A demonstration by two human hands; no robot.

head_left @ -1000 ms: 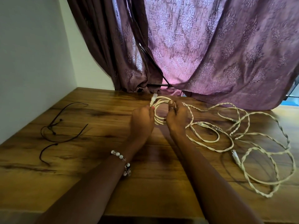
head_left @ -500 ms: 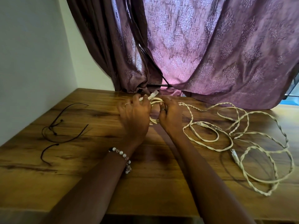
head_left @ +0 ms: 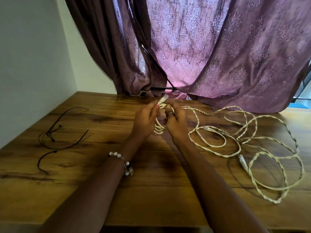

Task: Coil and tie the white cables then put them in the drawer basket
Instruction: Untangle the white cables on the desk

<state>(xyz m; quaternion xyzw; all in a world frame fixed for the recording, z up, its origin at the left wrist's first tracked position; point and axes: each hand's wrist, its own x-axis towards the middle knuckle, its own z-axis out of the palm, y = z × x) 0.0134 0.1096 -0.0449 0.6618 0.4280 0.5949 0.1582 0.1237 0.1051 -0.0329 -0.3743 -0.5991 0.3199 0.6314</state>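
Note:
My left hand and my right hand both grip a small coil of white cable above the middle of the wooden table. The coil's loops hang down between my palms. Its clear plug end sticks up above my left fingertips. More white twisted cables lie in loose tangled loops on the table to the right, one strand running into my right hand. No drawer basket is in view.
Thin dark cords lie on the table's left side. A white wall borders the left edge. Purple patterned curtains hang at the back, their hems resting on the tabletop.
My left hand has closed from a spread palm over the coil into a pinch near the plug. The coil has turned upright, its loops now hanging down between my hands.

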